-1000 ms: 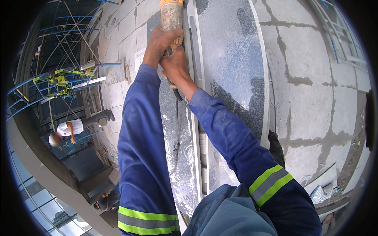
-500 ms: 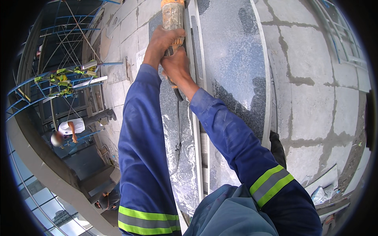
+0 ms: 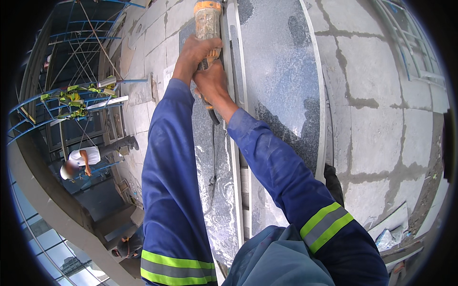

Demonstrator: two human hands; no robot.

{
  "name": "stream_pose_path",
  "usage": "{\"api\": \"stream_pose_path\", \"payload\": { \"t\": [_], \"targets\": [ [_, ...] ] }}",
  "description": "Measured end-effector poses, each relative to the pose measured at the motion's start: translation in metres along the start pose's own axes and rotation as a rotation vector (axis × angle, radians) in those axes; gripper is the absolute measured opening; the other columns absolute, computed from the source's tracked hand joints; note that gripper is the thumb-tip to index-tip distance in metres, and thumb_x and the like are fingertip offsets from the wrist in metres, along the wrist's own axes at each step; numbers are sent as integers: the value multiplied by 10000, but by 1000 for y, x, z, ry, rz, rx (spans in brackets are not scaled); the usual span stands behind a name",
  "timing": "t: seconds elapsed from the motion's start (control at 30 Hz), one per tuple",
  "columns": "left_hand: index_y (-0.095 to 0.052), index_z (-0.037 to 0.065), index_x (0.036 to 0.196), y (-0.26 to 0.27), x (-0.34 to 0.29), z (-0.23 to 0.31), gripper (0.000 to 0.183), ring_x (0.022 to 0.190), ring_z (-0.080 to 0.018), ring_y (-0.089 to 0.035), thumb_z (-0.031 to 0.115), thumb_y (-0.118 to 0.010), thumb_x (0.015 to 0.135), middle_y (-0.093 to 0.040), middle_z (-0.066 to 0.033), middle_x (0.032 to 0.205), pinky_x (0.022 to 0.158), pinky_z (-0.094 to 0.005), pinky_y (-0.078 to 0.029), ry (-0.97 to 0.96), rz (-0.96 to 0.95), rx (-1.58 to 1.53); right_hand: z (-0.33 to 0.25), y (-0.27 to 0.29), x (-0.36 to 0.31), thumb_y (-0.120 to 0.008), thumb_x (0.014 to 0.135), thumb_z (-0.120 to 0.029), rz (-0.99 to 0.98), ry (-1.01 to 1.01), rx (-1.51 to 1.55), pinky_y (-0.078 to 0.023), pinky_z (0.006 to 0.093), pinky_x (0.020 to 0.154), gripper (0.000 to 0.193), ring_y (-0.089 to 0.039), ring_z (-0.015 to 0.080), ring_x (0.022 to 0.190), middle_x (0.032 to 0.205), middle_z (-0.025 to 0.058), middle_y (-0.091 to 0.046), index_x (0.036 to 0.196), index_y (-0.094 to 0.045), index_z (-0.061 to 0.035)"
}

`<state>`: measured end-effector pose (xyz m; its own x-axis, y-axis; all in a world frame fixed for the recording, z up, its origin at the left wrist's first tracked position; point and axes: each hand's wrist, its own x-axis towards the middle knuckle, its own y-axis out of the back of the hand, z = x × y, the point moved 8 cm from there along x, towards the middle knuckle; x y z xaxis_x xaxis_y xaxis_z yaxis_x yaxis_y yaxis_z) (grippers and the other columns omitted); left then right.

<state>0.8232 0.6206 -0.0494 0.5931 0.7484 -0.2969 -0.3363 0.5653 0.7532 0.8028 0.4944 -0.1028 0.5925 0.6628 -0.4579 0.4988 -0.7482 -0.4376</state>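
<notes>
Gripped at top centre of the frame by left hand [image 3: 194,53] and, just below, right hand [image 3: 211,80], both closed around it: dust-smeared orange-and-grey cylindrical power tool [image 3: 207,26], too soiled for reading any lettering. Lower down, thin black cord [image 3: 214,152] along narrow dark-grey stone slab [image 3: 225,159]. Right of centre, past narrow gap [image 3: 245,190], wider pale-edged speckled grey stone slab [image 3: 281,52]; farther right, open room over light-grey paving [image 3: 377,131].
</notes>
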Motion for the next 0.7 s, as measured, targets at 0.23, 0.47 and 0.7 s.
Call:
{"api": "stream_pose_path", "payload": {
  "t": [0.23, 0.47, 0.7],
  "targets": [
    [-839, -88, 1231, 2, 8, -11, 663, 959, -342, -846, 349, -964, 749, -862, -231, 1124, 882, -460, -661, 50, -8, -25, -5, -1, -4, -816, 972, -80, -2, -30, -1, -595, 413, 495, 336, -794, 298, 630, 957, 225, -805, 1191, -660, 123],
    [-747, -65, 1354, -3, 7, -7, 718, 913, -274, -803, 325, -969, 794, -811, -173, 1134, 834, -407, -661, 4, -98, -39, 3, -3, 2, -820, 972, -79, -11, -22, -1, -597, 411, 490, 390, -800, 291, 637, 955, 215, -804, 1257, -634, 110],
    [-763, -70, 1327, -2, -17, 6, 692, 915, -280, -802, 322, -963, 793, -817, -188, 1131, 839, -403, -650, -19, -87, -58, 2, 3, -15, -820, 967, -76, 35, -23, 19, -596, 414, 493, 395, -802, 296, 643, 978, 218, -806, 1253, -631, 121]
  ]
}}
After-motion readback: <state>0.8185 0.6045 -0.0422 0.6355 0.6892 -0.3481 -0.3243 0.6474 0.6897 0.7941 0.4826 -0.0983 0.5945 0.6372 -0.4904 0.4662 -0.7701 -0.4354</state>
